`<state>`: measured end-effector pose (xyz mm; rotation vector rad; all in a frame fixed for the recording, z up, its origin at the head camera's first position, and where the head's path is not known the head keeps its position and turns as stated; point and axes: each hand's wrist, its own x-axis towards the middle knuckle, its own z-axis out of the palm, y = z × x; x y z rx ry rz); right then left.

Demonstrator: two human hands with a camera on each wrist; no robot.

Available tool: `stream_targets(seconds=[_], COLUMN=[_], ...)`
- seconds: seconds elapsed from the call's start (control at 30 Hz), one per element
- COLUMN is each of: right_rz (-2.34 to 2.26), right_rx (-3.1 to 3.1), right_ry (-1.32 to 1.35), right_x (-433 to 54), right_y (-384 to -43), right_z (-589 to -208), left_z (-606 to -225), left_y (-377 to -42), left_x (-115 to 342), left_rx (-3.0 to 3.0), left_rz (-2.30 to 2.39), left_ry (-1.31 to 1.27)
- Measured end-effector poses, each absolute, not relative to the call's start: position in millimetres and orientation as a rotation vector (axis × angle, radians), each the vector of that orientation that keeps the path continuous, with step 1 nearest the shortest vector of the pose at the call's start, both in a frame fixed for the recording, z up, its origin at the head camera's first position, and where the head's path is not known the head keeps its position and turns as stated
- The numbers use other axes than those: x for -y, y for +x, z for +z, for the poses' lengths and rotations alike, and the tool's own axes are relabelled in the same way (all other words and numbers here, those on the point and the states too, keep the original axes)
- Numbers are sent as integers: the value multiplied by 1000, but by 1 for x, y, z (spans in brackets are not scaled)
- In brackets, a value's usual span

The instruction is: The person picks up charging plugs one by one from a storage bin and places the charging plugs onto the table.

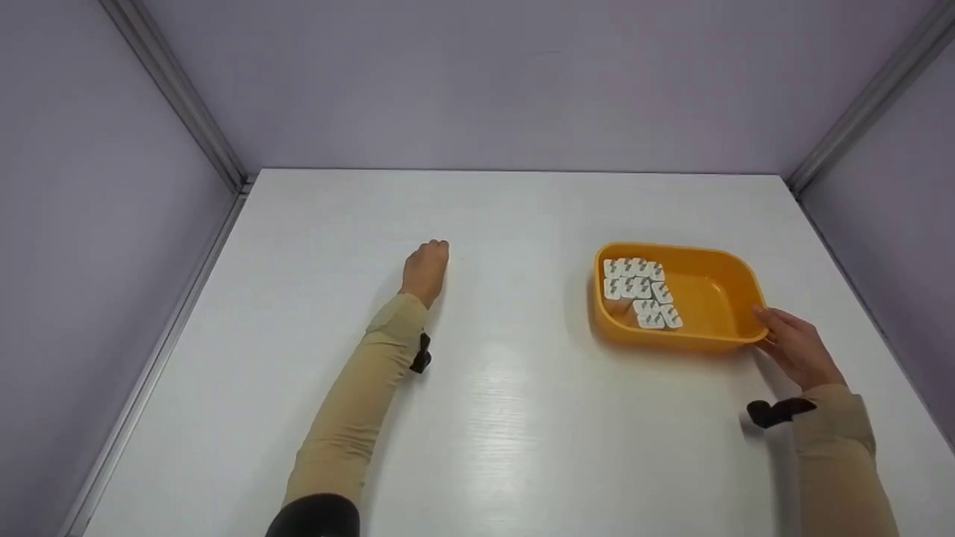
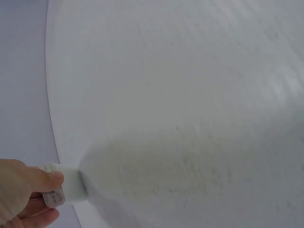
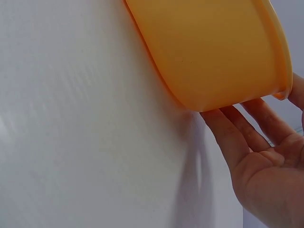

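1. White block [image 2: 74,186] with a printed end: pinched between thumb and fingers of the left grip [image 1: 425,271]; whether it touches the worktop [image 1: 515,418] below, I cannot tell.
2. Orange tray [image 1: 705,302]: well to the right of the left grip, held near one corner by the right grip [image 1: 801,350], thumb at the rim, fingers against the outer wall.
3. White pieces [image 1: 628,288]: inside the tray, on the side away from the right grip.

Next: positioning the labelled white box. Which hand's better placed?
Left hand, I'd judge: it pinches the labelled white box close to the tabletop, while the right hand grips the orange plastic bin.
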<state>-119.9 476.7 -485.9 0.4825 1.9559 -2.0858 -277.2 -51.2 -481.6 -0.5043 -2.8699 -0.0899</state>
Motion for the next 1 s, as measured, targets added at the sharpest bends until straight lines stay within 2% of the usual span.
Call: stream_targets(seconds=[0.83, 1.0], right_rz=[-2041, -2147], right_rx=[-1965, -1911], right_ry=[540, 471], right_x=[-476, -476], right_y=[-120, -118], right_z=[-487, -485], left_z=[-484, -483], left_y=[-271, -272], left_x=[55, 55], left_rx=[2866, 2899], left_rz=[-59, -68], left_ry=[-535, -532])
